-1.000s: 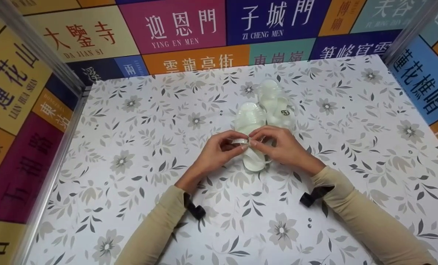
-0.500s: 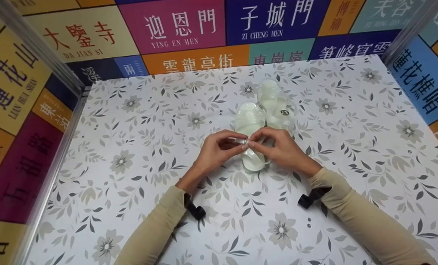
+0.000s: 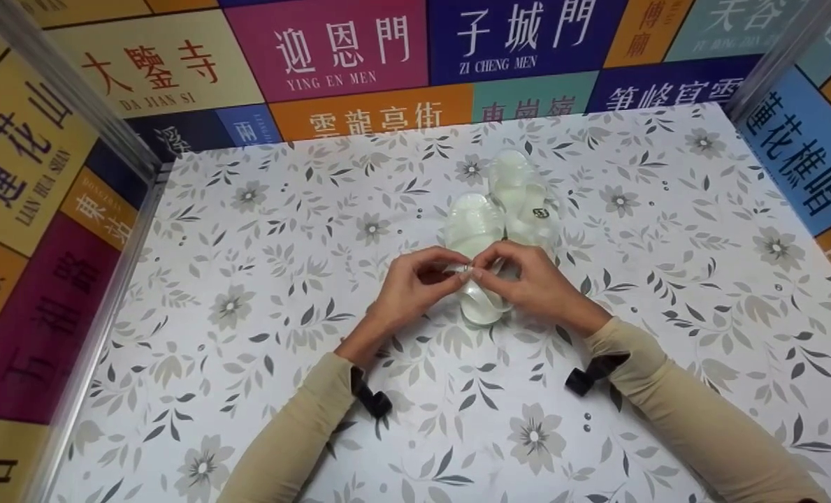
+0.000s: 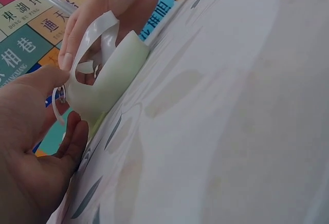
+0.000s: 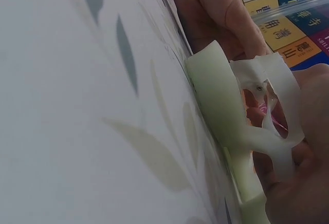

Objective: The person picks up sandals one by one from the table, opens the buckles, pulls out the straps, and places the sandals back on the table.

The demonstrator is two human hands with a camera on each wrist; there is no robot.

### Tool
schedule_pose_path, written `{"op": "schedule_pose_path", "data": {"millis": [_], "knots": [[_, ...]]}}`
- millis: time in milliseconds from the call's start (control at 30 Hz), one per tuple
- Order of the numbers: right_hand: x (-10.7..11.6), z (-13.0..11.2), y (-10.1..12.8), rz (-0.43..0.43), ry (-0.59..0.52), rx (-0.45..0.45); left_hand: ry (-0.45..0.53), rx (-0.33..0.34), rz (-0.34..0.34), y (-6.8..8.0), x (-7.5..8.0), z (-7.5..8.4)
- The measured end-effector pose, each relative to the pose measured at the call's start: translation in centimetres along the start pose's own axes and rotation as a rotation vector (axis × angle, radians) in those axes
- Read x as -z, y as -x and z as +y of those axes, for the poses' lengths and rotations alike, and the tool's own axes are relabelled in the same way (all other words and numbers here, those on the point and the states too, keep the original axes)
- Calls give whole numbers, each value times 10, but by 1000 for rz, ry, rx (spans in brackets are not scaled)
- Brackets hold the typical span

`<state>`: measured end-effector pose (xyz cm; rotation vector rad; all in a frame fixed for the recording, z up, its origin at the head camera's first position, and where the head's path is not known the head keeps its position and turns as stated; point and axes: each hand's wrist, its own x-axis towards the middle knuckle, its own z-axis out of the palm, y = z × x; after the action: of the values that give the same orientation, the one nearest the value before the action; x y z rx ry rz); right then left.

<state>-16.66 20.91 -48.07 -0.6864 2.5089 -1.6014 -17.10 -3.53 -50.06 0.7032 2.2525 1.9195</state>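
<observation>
Two translucent white sandals lie on the floral table [image 3: 261,230]: a near sandal [image 3: 472,225] and a far sandal [image 3: 523,192] with a small dark logo. Both hands meet over the near sandal's heel end. My left hand [image 3: 415,286] pinches the thin ankle strap [image 4: 57,112] near its small metal buckle [image 4: 62,93]. My right hand [image 3: 527,279] pinches the same strap from the other side. In the right wrist view the sandal's sole [image 5: 218,93] and looping strap [image 5: 280,106] stand on edge against the fingers. The heel is partly hidden by the hands.
Colourful walls printed with Chinese characters [image 3: 331,49] enclose the table on three sides, with metal corner posts [image 3: 66,91]. Black wrist-camera straps [image 3: 370,398] sit on both beige sleeves. Bare floral tabletop spreads left, right and in front of the hands.
The two hands have shifted slightly toward the sandals while working the strap; the strap end between the fingertips sits a little differently. The sandals stay where they were.
</observation>
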Motion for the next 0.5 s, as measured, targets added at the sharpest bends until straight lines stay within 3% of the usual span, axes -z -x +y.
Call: {"op": "schedule_pose_path", "data": {"millis": [200,500], "knots": [[0,0,-1,-13,-15,21,-28,-7,13,0,0,-1],[3,2,0,4,-5,-22,-11,-11,9,0,2,-2]]}}
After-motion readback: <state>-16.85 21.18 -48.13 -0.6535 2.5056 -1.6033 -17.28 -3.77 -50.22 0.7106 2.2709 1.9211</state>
